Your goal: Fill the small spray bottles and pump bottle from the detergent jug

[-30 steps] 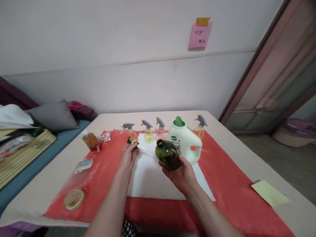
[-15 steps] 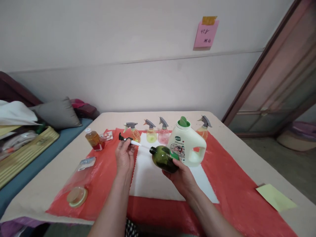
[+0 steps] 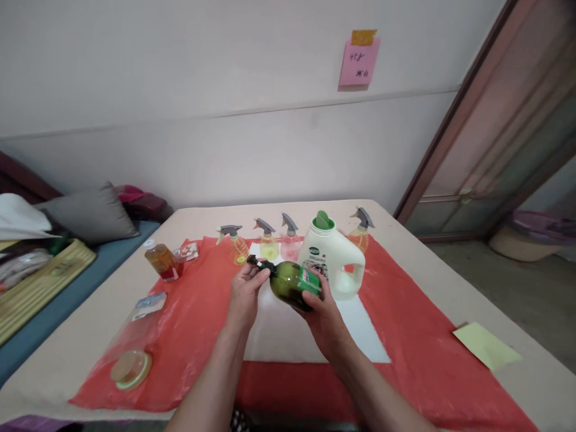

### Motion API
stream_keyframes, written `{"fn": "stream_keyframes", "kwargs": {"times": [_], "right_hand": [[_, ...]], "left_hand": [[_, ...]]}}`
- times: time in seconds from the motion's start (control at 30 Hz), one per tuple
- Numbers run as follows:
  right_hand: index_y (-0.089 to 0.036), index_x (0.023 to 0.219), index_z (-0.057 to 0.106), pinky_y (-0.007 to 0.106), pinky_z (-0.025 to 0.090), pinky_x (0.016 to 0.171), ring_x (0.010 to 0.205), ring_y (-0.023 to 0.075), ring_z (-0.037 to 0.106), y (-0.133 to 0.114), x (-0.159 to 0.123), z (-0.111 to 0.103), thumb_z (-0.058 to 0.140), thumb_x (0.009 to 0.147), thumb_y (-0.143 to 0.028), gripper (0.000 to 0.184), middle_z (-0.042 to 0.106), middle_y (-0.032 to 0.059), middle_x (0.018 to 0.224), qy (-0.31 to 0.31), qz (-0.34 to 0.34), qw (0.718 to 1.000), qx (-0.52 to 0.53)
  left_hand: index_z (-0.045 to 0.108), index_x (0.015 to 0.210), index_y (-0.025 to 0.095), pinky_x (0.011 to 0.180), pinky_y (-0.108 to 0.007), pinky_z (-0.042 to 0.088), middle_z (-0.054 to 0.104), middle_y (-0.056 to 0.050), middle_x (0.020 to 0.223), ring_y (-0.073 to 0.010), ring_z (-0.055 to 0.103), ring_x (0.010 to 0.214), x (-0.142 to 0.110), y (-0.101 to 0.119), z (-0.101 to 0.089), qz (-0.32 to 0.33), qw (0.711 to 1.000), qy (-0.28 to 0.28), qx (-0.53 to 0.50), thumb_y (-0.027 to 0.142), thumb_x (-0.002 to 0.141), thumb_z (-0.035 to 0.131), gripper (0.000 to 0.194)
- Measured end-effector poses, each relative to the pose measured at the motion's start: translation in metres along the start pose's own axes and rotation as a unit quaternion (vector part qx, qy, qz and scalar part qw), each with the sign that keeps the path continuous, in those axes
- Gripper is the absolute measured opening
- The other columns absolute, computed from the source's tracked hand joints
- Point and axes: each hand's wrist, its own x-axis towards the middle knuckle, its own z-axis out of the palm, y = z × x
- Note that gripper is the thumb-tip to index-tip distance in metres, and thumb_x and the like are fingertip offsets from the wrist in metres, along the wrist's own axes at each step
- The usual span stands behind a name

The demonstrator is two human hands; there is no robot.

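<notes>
My right hand (image 3: 321, 306) is wrapped round the body of a dark green bottle (image 3: 285, 285), which lies tilted in the air with its neck to the left. A green label shows beside the fingers. My left hand (image 3: 247, 288) is closed on the black pump head (image 3: 261, 264) at the bottle's mouth. The pump's tube is inside the bottle, out of sight. Behind the bottle stands a pale green detergent jug (image 3: 342, 255) with a green spout in its open mouth. Under both hands lies a white sheet (image 3: 288, 348) on red plastic.
Spray bottles line the back: an orange one (image 3: 237, 247), a yellow one (image 3: 269, 247), a pink one (image 3: 290, 245) and another orange one (image 3: 360, 237). Left are an amber bottle (image 3: 162, 261), a clear packet (image 3: 149, 306) and a round lid (image 3: 130, 369). A yellow paper (image 3: 486, 345) lies right.
My left hand has moved right and brought the pump to the bottle's neck; its white tube has gone inside. The bottle has turned, showing more label. The whole view has shifted slightly.
</notes>
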Motion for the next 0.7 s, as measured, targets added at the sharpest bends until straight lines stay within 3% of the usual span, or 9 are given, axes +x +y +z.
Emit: {"fn": "stream_keyframes", "kwargs": {"times": [0.1,0.23,0.33,0.5,0.7], "right_hand": [[-0.031,0.127,0.050,0.033,0.054,0.077,0.101,0.0225,0.065,-0.004,-0.001,-0.002,0.076,0.075,-0.040,0.059,0.064,0.0038,0.123,0.001,0.062,0.998,0.002],[-0.021,0.123,0.055,0.027,0.053,0.061,0.073,0.0190,0.069,-0.001,-0.002,0.002,0.069,0.078,-0.058,0.060,0.072,0.0087,0.101,0.014,0.176,0.984,0.011],[-0.024,0.125,0.053,0.029,0.056,0.069,0.084,0.0198,0.070,0.005,-0.003,0.008,0.072,0.077,-0.054,0.059,0.071,0.0070,0.110,0.007,0.153,0.988,0.034],[-0.027,0.124,0.053,0.031,0.057,0.073,0.088,0.0198,0.070,0.011,-0.006,0.011,0.074,0.077,-0.049,0.055,0.070,0.0046,0.112,0.003,0.137,0.990,0.027],[-0.022,0.124,0.054,0.029,0.057,0.067,0.079,0.0199,0.071,0.011,-0.002,0.007,0.069,0.080,-0.053,0.056,0.072,0.0081,0.105,0.012,0.180,0.982,0.056]], "left_hand": [[0.074,0.097,0.018,0.087,-0.026,0.046,0.073,-0.004,0.096,-0.0152,0.065,0.092,0.000,0.005,-0.002,-0.025,0.999,-0.028,-0.010,0.023,0.065,0.085,0.035],[0.072,0.106,0.018,0.091,-0.030,0.047,0.071,-0.008,0.109,-0.0196,0.065,0.099,-0.003,0.008,-0.003,-0.042,0.996,-0.079,-0.017,0.026,0.069,0.083,0.040],[0.070,0.111,0.021,0.089,-0.029,0.048,0.067,-0.007,0.115,-0.0183,0.062,0.102,-0.003,0.005,0.001,-0.004,0.998,-0.046,-0.039,0.034,0.074,0.079,0.040],[0.069,0.101,0.022,0.086,-0.024,0.046,0.068,-0.001,0.099,-0.0128,0.063,0.093,0.002,0.000,0.004,0.073,0.994,0.067,-0.055,0.028,0.066,0.086,0.039],[0.065,0.111,0.026,0.091,-0.030,0.047,0.069,-0.004,0.107,-0.0175,0.064,0.105,-0.002,0.003,0.005,0.007,0.997,-0.006,-0.082,0.030,0.074,0.081,0.040]]}}
